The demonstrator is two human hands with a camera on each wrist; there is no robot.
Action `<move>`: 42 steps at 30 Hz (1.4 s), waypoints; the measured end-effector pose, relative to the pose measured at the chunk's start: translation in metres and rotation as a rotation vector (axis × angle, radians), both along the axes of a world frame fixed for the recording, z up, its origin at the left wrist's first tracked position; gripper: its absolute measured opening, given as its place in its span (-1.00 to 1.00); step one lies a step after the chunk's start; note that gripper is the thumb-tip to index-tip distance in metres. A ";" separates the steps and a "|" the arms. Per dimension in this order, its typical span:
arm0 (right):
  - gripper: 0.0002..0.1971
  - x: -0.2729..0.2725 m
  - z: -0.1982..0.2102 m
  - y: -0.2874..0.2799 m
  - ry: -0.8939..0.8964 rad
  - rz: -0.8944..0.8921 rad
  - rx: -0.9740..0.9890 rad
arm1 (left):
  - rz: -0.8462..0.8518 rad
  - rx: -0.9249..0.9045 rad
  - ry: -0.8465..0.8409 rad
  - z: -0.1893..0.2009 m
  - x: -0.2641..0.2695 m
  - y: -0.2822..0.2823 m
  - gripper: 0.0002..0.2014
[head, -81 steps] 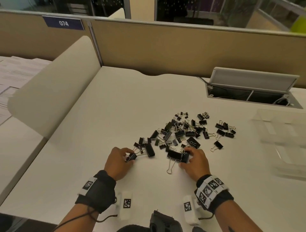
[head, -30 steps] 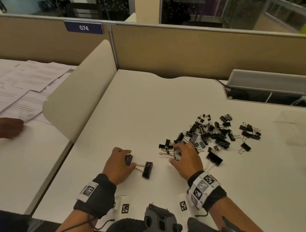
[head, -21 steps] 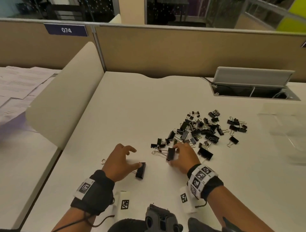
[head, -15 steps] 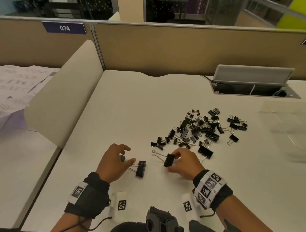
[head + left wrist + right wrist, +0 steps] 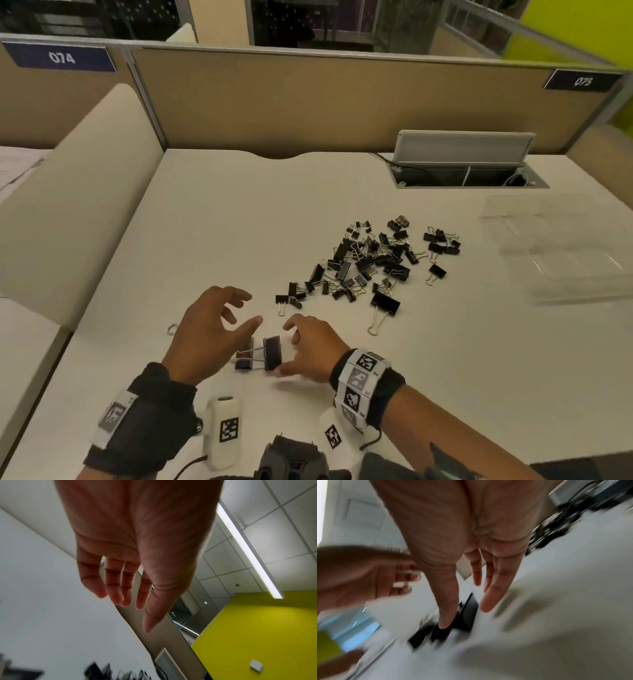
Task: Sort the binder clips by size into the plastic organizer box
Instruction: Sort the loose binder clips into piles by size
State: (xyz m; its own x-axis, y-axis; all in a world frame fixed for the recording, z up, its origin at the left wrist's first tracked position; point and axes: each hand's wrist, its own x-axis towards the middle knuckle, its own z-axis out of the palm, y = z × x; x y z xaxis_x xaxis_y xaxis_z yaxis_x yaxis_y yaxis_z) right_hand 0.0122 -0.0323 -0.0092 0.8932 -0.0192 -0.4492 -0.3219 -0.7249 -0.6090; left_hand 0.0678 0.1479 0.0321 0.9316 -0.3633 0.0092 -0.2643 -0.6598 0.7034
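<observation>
1. Head view: the left hand point(image 5: 205, 334) is hovering above the white desk point(image 5: 212, 219) near its near edge, fingers spread wide and loosely bent, holding nothing; its thumb is pointing right over two large binder clips point(image 5: 262, 353).
2. Those two clips are lying side by side, touching or nearly so, between the two hands, with their wire handles pointing left.
3. The right hand point(image 5: 310, 347) is sitting just right of the pair, fingers relaxed and a little bent; its thumb and fingertips are lying close against the right-hand clip, and a closed pinch is not showing.
4. The main pile of binder clips point(image 5: 371, 262), of mixed sizes, is lying farther away and to the right of the hands, with one large clip point(image 5: 384, 305) at its near edge.
5. The plastic organizer box point(image 5: 561, 246), clear and hard to make out, is standing well to the right of the pile, near the desk's right side; whether anything is lying in its compartments cannot be told.
6. Left wrist view: the left hand's fingers point(image 5: 111, 582) are hanging nearly straight and apart, gripping nothing.
7. Right wrist view, badly blurred: the right hand's thumb point(image 5: 447, 601) is touching a black clip point(image 5: 467, 614), while the fingers are stretching out straight beside it.
</observation>
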 end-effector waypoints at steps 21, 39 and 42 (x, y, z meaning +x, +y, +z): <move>-0.74 -0.041 0.009 -0.283 -0.141 -0.589 0.017 | -0.327 0.393 0.031 -0.054 -0.026 -0.270 -0.47; -0.30 0.055 0.002 -0.264 -0.171 0.358 -0.319 | 0.491 0.063 0.133 0.006 -0.051 -0.139 -0.49; -0.41 0.057 0.002 -0.263 -0.165 0.336 -0.374 | 0.587 0.001 0.193 0.006 -0.049 -0.114 -0.43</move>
